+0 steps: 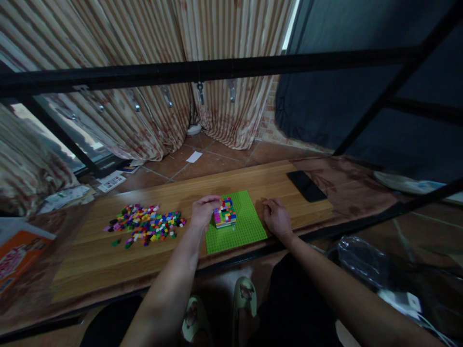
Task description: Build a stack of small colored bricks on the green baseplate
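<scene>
A small block-shaped structure of multicoloured toy bricks (226,218) stands on a green studded baseplate (249,219). At its far left corner, my left hand (205,210) has its fingers closed against the bricks. Whether a loose brick is also between those fingertips is hidden. My right hand (278,218) rests on the wood just right of the baseplate, fingers curled in. What the right fingers hold, if anything, is too small to make out. Left of my left forearm lies a spread pile of loose toy bricks (152,224) in many colours.
The wooden board (119,270) lies on a brown cloth. A black phone-like slab (306,186) is at its right end. A dark metal bar (217,66) crosses beyond it, with curtains behind. An orange box (21,253) stands at far left, a clear plastic bag (361,260) at lower right.
</scene>
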Motion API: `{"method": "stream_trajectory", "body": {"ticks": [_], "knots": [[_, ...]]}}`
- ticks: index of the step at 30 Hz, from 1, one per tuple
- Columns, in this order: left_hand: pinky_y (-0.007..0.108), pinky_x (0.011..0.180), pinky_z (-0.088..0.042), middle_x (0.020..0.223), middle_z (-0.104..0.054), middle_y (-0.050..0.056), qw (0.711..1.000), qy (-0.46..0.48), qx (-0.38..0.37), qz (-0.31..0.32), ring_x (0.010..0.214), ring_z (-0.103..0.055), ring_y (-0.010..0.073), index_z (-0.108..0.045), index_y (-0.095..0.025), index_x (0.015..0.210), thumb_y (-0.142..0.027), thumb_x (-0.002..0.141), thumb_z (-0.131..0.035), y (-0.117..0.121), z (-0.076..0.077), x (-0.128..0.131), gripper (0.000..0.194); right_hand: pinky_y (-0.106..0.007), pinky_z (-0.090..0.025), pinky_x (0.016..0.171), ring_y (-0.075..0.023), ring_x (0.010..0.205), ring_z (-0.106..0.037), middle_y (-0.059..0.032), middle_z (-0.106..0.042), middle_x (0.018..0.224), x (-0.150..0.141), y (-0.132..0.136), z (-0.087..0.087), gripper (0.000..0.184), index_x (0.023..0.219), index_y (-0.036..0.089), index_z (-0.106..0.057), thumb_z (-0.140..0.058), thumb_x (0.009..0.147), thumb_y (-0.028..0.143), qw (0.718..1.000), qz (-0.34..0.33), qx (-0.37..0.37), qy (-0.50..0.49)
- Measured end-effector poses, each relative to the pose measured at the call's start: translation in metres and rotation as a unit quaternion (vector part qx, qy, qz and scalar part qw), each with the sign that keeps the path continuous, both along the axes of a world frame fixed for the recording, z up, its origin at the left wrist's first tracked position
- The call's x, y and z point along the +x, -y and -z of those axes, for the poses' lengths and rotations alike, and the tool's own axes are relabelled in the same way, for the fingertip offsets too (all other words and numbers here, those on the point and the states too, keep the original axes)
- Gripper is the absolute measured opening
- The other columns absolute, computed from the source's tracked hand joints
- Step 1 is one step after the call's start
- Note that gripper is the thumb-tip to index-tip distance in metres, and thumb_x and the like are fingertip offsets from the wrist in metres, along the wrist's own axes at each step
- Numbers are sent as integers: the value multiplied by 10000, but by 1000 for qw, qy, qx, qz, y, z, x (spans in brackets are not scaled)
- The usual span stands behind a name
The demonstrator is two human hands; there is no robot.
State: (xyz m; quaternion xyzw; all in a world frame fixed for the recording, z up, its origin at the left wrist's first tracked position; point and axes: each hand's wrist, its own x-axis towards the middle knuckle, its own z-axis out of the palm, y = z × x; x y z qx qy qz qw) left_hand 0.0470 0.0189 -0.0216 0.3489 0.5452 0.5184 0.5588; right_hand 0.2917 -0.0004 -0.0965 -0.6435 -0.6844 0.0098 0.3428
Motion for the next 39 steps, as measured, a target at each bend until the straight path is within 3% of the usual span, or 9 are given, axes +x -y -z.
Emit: {"method": "stream_trajectory", "body": {"ticks": [7, 12, 16, 19, 23, 26, 34, 39], "knots": [[261, 648, -476, 665, -700, 6, 999, -10, 33, 16, 606, -599, 122, -734, -173, 713, -258, 460, -819, 6, 2, -3, 280, -309, -457, 764, -207, 830, -586, -96, -642, 909, 1, -2, 3, 243, 921, 167, -667, -434, 850, 171, 1000, 6, -3, 17], [331, 853, -485, 885, -746, 57, 996, -3, 88, 27, 815, -654, 165, -747, -173, 834, -321, 512, -833, 10, -2, -15, 364, -309, -455, 756, -204, 801, -580, -97, -638, 889, 1, -3, 5, 253, 916, 166, -668, -425, 847, 173, 1000, 8, 3, 21], [363, 961, -442, 973, -744, 72, 992, -46, 122, 1, 941, -653, 191, -742, -177, 903, -388, 625, -773, 24, 0, -39, 349, -303, -452, 724, -199, 782, -575, -95, -634, 886, 1, -3, 5, 252, 915, 167, -667, -424, 848, 188, 1000, 12, 9, 26], [372, 947, -454, 972, -741, 75, 984, -122, 122, -52, 955, -653, 211, -733, -174, 906, -393, 665, -728, 49, 15, -74, 326, -306, -451, 721, -197, 772, -572, -96, -634, 881, 1, -1, 4, 257, 911, 162, -668, -421, 852, 198, 999, 5, 16, 28], [370, 865, -492, 882, -742, 67, 954, -260, 69, -129, 867, -669, 225, -720, -176, 854, -335, 687, -663, 93, 38, -122, 238, -300, -436, 673, -188, 732, -559, -89, -629, 873, 4, 0, 4, 263, 921, 160, -675, -430, 850, 221, 999, -1, 19, 44], [353, 796, -503, 841, -737, 66, 919, -360, 23, -156, 795, -671, 220, -711, -186, 842, -267, 710, -620, 113, 42, -136, 180, -288, -399, 609, -170, 676, -530, -84, -623, 867, 6, -1, 7, 267, 919, 159, -678, -431, 854, 237, 998, 12, 12, 65], [322, 762, -483, 997, -719, 79, 838, -538, 2, -91, 862, -664, 225, -693, -234, 984, -222, 769, -602, 102, 36, -111, 234, -283, -365, 585, -152, 637, -508, -82, -621, 902, 5, 0, 6, 275, 937, 171, -683, -429, 877, 257, 997, 33, -6, 72], [325, 781, -482, 1049, -708, 95, 811, -581, -11, -71, 919, -660, 243, -673, -232, 1084, -226, 801, -570, 99, 33, -109, 301, -285, -376, 604, -166, 687, -530, -92, -628, 908, 5, 1, 3, 278, 950, 159, -685, -430, 880, 244, 997, 25, -13, 73]]}}
